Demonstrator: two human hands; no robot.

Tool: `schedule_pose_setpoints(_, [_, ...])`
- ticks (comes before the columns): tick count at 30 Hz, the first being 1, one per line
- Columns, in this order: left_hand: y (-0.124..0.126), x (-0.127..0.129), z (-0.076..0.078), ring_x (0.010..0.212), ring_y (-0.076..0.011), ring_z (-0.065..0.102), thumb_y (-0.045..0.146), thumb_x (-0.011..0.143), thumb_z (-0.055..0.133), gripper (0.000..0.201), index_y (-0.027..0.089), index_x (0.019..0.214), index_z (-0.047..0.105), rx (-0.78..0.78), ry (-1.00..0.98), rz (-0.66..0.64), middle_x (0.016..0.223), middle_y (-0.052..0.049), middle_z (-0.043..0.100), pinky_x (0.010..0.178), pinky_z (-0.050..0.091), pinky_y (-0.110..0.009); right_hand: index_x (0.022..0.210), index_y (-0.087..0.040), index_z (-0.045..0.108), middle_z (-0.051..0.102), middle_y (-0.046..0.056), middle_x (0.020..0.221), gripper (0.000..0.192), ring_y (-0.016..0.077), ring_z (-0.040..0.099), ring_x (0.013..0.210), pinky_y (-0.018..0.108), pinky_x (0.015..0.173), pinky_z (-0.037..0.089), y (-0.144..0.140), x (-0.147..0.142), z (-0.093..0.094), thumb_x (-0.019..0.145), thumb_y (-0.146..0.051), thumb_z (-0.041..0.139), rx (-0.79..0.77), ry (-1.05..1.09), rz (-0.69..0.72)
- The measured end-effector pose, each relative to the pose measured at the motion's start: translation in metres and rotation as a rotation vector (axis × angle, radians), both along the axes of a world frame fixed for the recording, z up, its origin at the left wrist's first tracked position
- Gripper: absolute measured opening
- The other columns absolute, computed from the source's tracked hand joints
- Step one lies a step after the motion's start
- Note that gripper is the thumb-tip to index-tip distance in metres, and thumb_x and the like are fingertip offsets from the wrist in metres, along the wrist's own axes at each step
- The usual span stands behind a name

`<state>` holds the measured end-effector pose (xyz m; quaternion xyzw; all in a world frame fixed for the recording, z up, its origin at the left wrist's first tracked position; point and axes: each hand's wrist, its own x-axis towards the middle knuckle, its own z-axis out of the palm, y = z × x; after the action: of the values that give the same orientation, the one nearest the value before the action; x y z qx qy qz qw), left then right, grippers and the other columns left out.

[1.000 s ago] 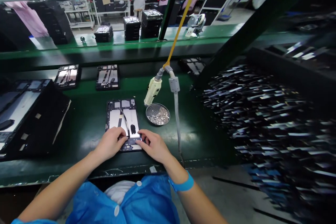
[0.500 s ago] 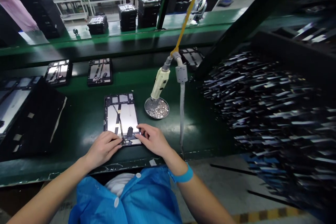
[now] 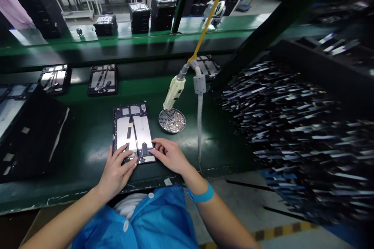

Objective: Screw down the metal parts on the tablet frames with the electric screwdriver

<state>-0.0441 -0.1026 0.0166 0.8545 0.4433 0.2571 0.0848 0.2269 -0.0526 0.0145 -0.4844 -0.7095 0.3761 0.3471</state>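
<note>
An opened tablet (image 3: 142, 128), its silver inside facing up, lies flat on the green bench. A thin dark cable (image 3: 135, 134) runs lengthwise along its middle. My left hand (image 3: 118, 167) rests over the tablet's lower left corner with fingers spread, fingertips touching the parts near the cable's lower end. At the lower right edge, my right hand (image 3: 169, 155) grips the tablet between thumb and curled fingers, beside a small dark part (image 3: 144, 148). What lies under the left fingertips is hidden.
A pale electric screwdriver (image 3: 174, 92) hangs from a yellow cord over a round perforated dish (image 3: 172, 121) of small metal pieces. More opened tablets (image 3: 103, 79) lie behind. Black stacked trays (image 3: 32, 136) stand left; densely packed dark strips (image 3: 292, 132) fill the right.
My left hand has spread its fingers and reached further up over the tablet. The cable has gone from slanted and bowed to nearly straight. The right hand keeps its place on the edge.
</note>
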Motion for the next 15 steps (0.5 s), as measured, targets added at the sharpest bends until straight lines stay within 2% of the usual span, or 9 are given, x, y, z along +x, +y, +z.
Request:
schedule_pose_setpoints(2, [-0.001, 0.001, -0.003, 0.138, -0.0334, 0.054, 0.018, 0.103, 0.055, 0.027, 0.028, 0.123, 0.071, -0.007, -0.008, 0.016, 0.128, -0.010, 0.070, 0.116, 0.036, -0.070, 0.110, -0.022, 0.069, 0.069, 0.002, 0.086, 0.024, 0.0142, 0.063, 0.067, 0.028, 0.066, 0.054, 0.009, 0.010, 0.007, 0.093, -0.039, 0.067, 0.039, 0.103, -0.149])
schedule_pose_setpoints(4, [0.007, 0.001, -0.006, 0.135, -0.0332, 0.057, 0.020, 0.103, 0.055, 0.026, 0.029, 0.119, 0.073, 0.003, -0.013, 0.017, 0.126, -0.010, 0.071, 0.113, 0.041, -0.066, 0.115, -0.023, 0.066, 0.071, 0.007, 0.102, 0.031, 0.0191, 0.069, 0.085, 0.034, 0.078, 0.059, 0.026, 0.018, 0.019, 0.092, -0.043, 0.068, 0.123, 0.188, -0.387])
schedule_pose_setpoints(6, [0.026, 0.003, -0.006, 0.133, -0.0334, 0.059, 0.023, 0.103, 0.056, 0.024, 0.029, 0.116, 0.075, 0.009, -0.005, 0.023, 0.124, -0.009, 0.072, 0.111, 0.043, -0.066, 0.130, -0.024, 0.058, 0.066, 0.013, 0.129, 0.053, 0.0257, 0.068, 0.113, 0.043, 0.097, 0.058, 0.054, 0.019, 0.035, 0.086, -0.047, 0.074, 0.203, 0.229, -0.567])
schedule_pose_setpoints(8, [0.050, 0.006, -0.006, 0.131, -0.0340, 0.060, 0.027, 0.103, 0.057, 0.022, 0.029, 0.113, 0.077, 0.001, 0.012, 0.028, 0.123, -0.010, 0.073, 0.109, 0.044, -0.066, 0.144, -0.025, 0.048, 0.056, 0.015, 0.147, 0.083, 0.0308, 0.059, 0.132, 0.051, 0.110, 0.051, 0.086, 0.012, 0.051, 0.073, -0.048, 0.086, 0.254, 0.224, -0.611])
schedule_pose_setpoints(9, [0.062, 0.009, -0.006, 0.131, -0.0343, 0.061, 0.028, 0.103, 0.058, 0.021, 0.028, 0.113, 0.077, -0.003, 0.021, 0.030, 0.123, -0.010, 0.073, 0.108, 0.044, -0.066, 0.145, -0.025, 0.047, 0.056, 0.015, 0.148, 0.091, 0.0313, 0.058, 0.133, 0.051, 0.111, 0.051, 0.102, 0.006, 0.059, 0.068, -0.047, 0.090, 0.276, 0.232, -0.609])
schedule_pose_setpoints(10, [0.074, 0.012, -0.006, 0.130, -0.0344, 0.061, 0.029, 0.103, 0.059, 0.021, 0.027, 0.112, 0.078, -0.004, 0.026, 0.031, 0.123, -0.010, 0.073, 0.108, 0.044, -0.066, 0.144, -0.025, 0.048, 0.061, 0.014, 0.142, 0.089, 0.0294, 0.063, 0.126, 0.050, 0.107, 0.053, 0.117, 0.000, 0.065, 0.069, -0.046, 0.090, 0.280, 0.262, -0.567])
schedule_pose_setpoints(12, [0.092, 0.017, -0.008, 0.130, -0.0340, 0.061, 0.030, 0.103, 0.059, 0.021, 0.026, 0.110, 0.078, 0.014, 0.020, 0.036, 0.122, -0.010, 0.074, 0.108, 0.043, -0.064, 0.129, -0.021, 0.060, 0.073, 0.009, 0.115, 0.064, 0.0228, 0.073, 0.097, 0.043, 0.090, 0.062, 0.139, -0.011, 0.072, 0.075, -0.047, 0.084, 0.239, 0.389, -0.481])
schedule_pose_setpoints(15, [0.104, 0.023, -0.013, 0.130, -0.0328, 0.060, 0.030, 0.103, 0.059, 0.021, 0.027, 0.110, 0.078, 0.044, -0.024, 0.041, 0.122, -0.010, 0.074, 0.111, 0.040, -0.064, 0.107, -0.018, 0.068, 0.075, 0.003, 0.090, 0.042, 0.0142, 0.068, 0.065, 0.033, 0.066, 0.062, 0.147, -0.018, 0.075, 0.078, -0.045, 0.080, 0.197, 0.532, -0.460])
